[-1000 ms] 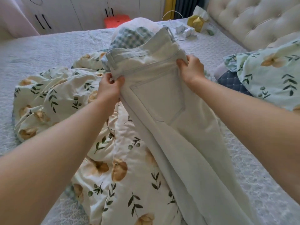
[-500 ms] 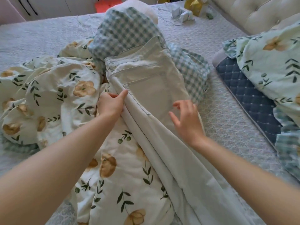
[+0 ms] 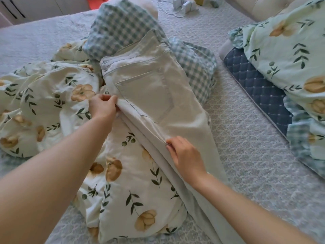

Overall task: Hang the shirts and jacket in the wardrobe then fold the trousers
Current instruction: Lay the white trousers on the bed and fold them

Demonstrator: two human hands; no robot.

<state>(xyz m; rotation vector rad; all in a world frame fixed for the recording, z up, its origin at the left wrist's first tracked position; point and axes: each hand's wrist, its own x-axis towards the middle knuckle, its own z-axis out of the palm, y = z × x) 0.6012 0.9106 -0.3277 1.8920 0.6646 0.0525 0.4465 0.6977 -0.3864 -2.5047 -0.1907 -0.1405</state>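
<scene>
Pale cream trousers (image 3: pixel 158 88) lie folded lengthwise on the bed, waistband away from me, back pocket up, draped over the rumpled bedding. My left hand (image 3: pixel 102 107) pinches their left seam edge just below the pocket. My right hand (image 3: pixel 186 155) pinches the same edge lower down the leg, its fingers curled on the fabric. The lower legs run off toward the bottom of the view.
A floral duvet (image 3: pixel 52 106) is bunched under and left of the trousers, with a checked pillow (image 3: pixel 119 27) behind. Floral bedding over a navy quilted pad (image 3: pixel 256 85) lies at right. Bare grey bedspread (image 3: pixel 246 141) shows between. White wardrobe doors (image 3: pixel 35 7) stand far left.
The trousers went from held up by the waistband to lying on the bedding. Both hands slid down from the waistband to the left seam edge, the right hand furthest.
</scene>
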